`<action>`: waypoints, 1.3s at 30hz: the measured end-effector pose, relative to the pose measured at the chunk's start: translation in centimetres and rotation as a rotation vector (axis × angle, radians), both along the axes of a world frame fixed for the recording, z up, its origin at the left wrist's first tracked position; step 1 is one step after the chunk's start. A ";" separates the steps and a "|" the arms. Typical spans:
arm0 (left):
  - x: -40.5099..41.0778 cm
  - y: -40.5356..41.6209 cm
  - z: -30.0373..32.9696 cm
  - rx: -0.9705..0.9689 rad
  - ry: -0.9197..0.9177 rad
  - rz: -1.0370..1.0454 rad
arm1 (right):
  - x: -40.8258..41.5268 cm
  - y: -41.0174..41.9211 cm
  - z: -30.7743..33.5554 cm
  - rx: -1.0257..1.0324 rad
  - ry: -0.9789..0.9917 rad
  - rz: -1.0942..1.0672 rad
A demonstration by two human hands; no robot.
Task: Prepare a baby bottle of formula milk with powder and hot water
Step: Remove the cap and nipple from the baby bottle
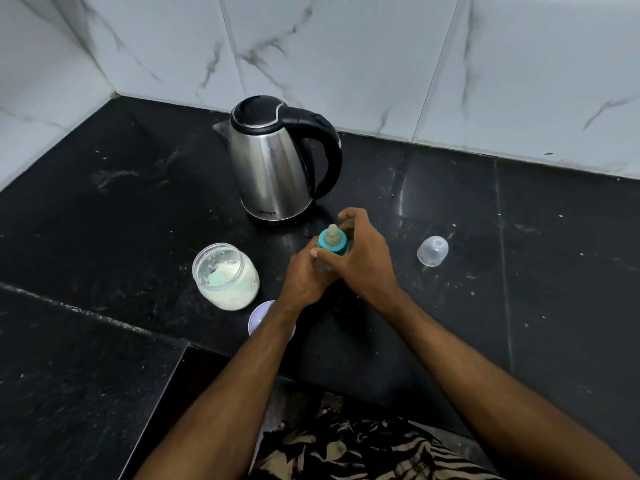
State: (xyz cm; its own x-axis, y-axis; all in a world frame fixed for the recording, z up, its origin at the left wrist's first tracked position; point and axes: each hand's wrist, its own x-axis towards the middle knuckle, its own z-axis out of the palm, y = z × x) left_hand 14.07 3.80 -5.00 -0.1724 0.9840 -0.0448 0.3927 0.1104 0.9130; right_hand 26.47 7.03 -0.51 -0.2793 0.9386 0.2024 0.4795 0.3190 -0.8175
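A baby bottle [331,242] with a teal collar and pale teat stands upright on the black counter [138,209]. My left hand [303,277] wraps the bottle's body from the left. My right hand [363,252] curls around the teal collar from the right. The bottle's body is mostly hidden by both hands. An open clear jar [225,275] of white powder, with a pale green scoop inside, stands left of the bottle. A steel kettle [277,161] with black lid and handle stands behind the bottle.
The bottle's clear dome cap [433,251] lies on its side to the right. A pale round lid [260,315] lies by my left wrist, partly hidden. Marble-tiled walls close the back and left. The counter's front edge steps inward near me.
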 end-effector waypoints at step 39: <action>0.3 -0.2 0.3 -0.011 0.044 0.012 | 1.0 1.4 0.6 0.011 -0.043 0.233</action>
